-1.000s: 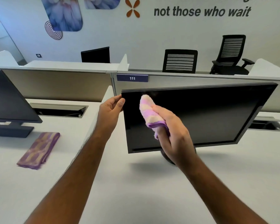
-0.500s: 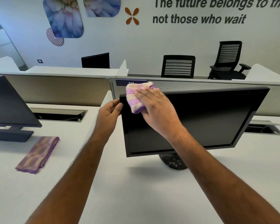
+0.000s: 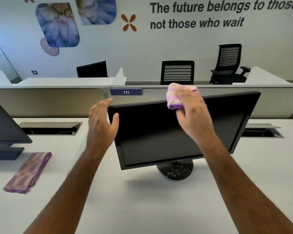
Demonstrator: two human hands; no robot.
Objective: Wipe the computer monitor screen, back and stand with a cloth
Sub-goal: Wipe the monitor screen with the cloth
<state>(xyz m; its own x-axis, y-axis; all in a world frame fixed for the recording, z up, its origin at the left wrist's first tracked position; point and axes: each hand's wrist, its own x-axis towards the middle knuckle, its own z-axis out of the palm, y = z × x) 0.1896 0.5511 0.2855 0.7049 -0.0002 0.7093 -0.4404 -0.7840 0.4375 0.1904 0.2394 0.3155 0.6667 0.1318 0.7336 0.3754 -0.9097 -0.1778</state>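
A black monitor [image 3: 167,134] stands tilted on a round black stand [image 3: 176,169] on the white desk. My right hand [image 3: 193,114] holds a folded pink and purple cloth [image 3: 173,98] against the monitor's top edge, near its middle. My left hand [image 3: 101,122] is at the monitor's upper left corner, fingers straight and spread, thumb touching the left bezel. The monitor's back is hidden from me.
A second purple and yellow cloth [image 3: 28,173] lies folded on the desk at left, in front of another monitor [image 3: 3,129]. Cable trays [image 3: 51,127] are sunk into the desk. Behind runs a grey partition [image 3: 57,102] labelled 111; office chairs [image 3: 177,72] stand beyond.
My right hand has slid the cloth rightward along the monitor's top edge. My left hand has let go of the upper left corner and opened its fingers.
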